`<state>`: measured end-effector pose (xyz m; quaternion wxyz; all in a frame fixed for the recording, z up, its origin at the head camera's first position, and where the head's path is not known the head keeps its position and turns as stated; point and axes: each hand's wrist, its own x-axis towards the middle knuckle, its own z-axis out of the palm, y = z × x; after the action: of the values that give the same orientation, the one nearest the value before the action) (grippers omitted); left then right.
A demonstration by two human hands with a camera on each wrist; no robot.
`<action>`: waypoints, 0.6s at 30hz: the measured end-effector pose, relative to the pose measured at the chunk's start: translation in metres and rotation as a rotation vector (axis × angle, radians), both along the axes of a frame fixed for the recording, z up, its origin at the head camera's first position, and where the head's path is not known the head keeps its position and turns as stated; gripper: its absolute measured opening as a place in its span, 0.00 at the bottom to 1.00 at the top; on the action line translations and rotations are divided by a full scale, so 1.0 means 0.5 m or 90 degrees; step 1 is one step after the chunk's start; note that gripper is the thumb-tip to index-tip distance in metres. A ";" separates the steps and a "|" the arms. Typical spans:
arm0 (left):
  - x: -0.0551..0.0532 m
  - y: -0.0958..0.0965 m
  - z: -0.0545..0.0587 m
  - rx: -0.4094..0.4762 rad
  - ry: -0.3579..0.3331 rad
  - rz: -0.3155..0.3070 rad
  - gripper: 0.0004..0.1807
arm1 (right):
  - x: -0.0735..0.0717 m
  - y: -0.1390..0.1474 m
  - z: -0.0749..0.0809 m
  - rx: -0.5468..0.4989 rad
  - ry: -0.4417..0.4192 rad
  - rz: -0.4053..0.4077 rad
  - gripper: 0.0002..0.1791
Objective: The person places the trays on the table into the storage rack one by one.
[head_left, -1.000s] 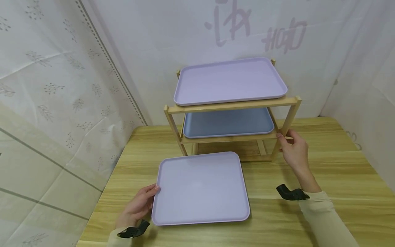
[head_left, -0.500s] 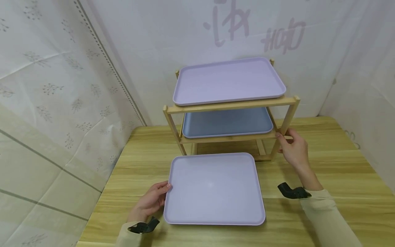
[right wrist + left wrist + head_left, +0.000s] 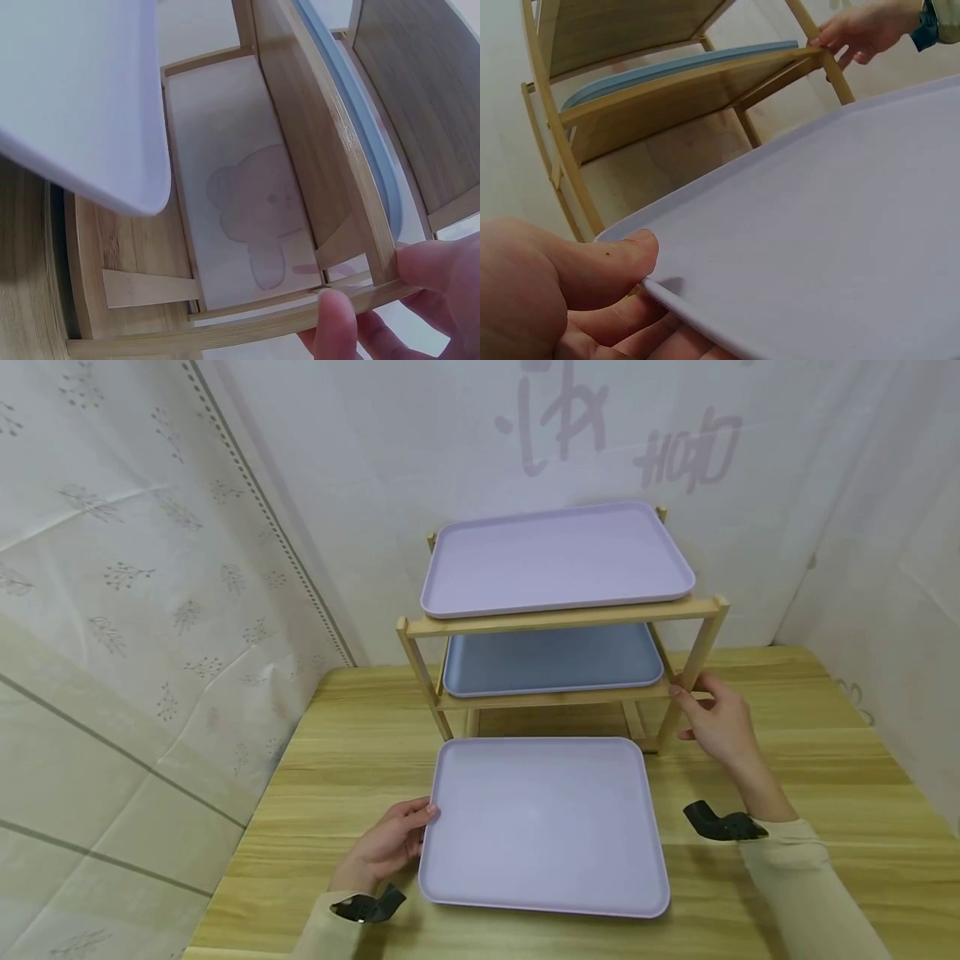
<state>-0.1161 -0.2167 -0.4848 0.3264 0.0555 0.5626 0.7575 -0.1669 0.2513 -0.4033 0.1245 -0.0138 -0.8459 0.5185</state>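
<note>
My left hand pinches the left rim of a lavender rectangular tray, held level in front of the rack. In the left wrist view the thumb lies on top of the rim and the fingers pass beneath it. A light wooden tiered rack stands behind the tray. My right hand grips its right front leg beside the middle shelf; in the right wrist view, thumb and fingers close around the wooden frame. The rack's low bottom shelf shows beneath the middle one, partly covered by the tray's corner.
Another lavender tray lies on the top tier, and a blue tray with a pale rim on the middle tier. Everything stands on a wood-grain table. White patterned cloth hangs on the left, and plain cloth with lettering closes the back.
The left hand has carried the lavender tray rightward, turning it slightly, so it now faces the rack's lower opening. The right hand stays on the rack leg.
</note>
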 end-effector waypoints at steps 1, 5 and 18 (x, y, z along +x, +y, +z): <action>-0.001 0.002 -0.001 0.000 0.000 -0.001 0.12 | 0.000 0.000 0.000 0.001 -0.002 0.002 0.23; -0.007 0.013 -0.002 -0.001 -0.003 0.001 0.11 | 0.001 0.002 0.001 -0.001 -0.004 0.007 0.23; -0.033 0.039 -0.009 -0.021 -0.020 0.028 0.09 | -0.001 0.001 -0.002 0.003 0.003 0.012 0.23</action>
<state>-0.1327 -0.1973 -0.4893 0.3197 0.0257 0.5710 0.7557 -0.1674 0.2520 -0.4044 0.1214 -0.0046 -0.8469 0.5177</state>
